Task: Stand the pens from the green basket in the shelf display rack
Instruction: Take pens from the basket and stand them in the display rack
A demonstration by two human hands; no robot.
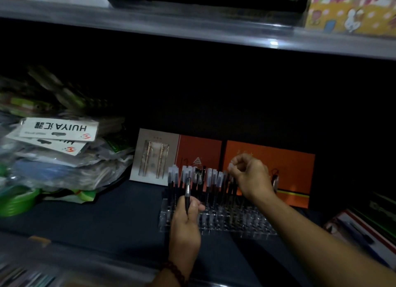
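A clear plastic display rack (pixel 235 226) stands on the dark shelf, its back rows filled with several upright black pens (pixel 212 179) with frosted caps. My left hand (pixel 186 218) grips one black pen (pixel 187 192) upright in front of the rack's left end. My right hand (pixel 250 177) is over the rack's back right, fingers pinching the capped top of a standing pen (pixel 232 168). The green basket is not clearly in view.
Orange and beige pen gift boxes (pixel 199 156) lean behind the rack. A heap of bagged stationery (pixel 60 153) fills the left of the shelf, with a green roll (pixel 19 201) below it. Boxes (pixel 364 233) lie at the right. An upper shelf edge (pixel 192 29) hangs overhead.
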